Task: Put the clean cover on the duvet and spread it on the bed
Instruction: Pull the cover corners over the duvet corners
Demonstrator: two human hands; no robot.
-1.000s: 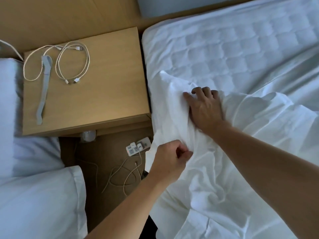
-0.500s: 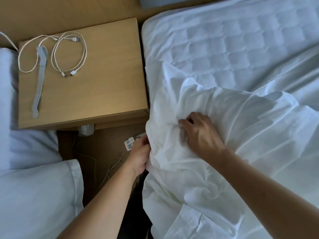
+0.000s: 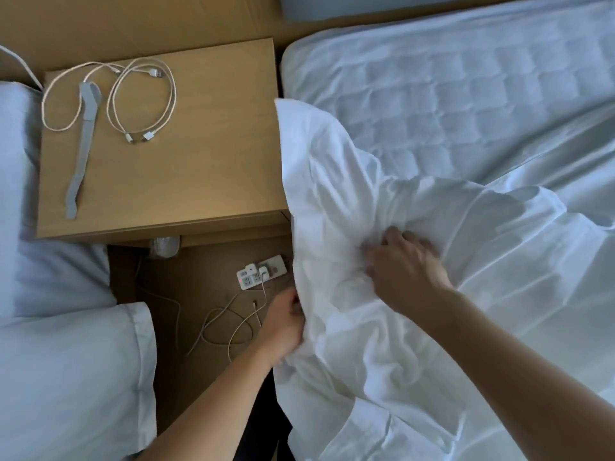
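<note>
The white duvet cover (image 3: 332, 181) lies crumpled on the mattress (image 3: 449, 94) just right of the wooden nightstand (image 3: 199, 154). One corner of the cover stands up against the nightstand's right edge, and the rest of it spreads away from the nightstand over the quilted mattress top.

The person's left hand (image 3: 283, 324) is below the nightstand's front right corner, at the side of the mattress. It is curled round the cover's hanging edge and grips it, with the fingertips hidden in the cloth. The right hand (image 3: 406, 267) is further right of the nightstand, on top of the cover where the folds gather. Its fingers are bent down into the cloth, but the hand is blurred, so it cannot be told whether it pinches the cloth or only presses it.

On the nightstand's top left part lie looped white charging cables (image 3: 139, 101) and a long grey strap (image 3: 83, 141). On the floor in front of the nightstand there is a white power strip (image 3: 261, 276) with a thin cable (image 3: 226, 327) trailing from it, close to the left hand. Left of the nightstand are white pillows (image 3: 66, 377) — one beside it, one nearer the camera.
</note>
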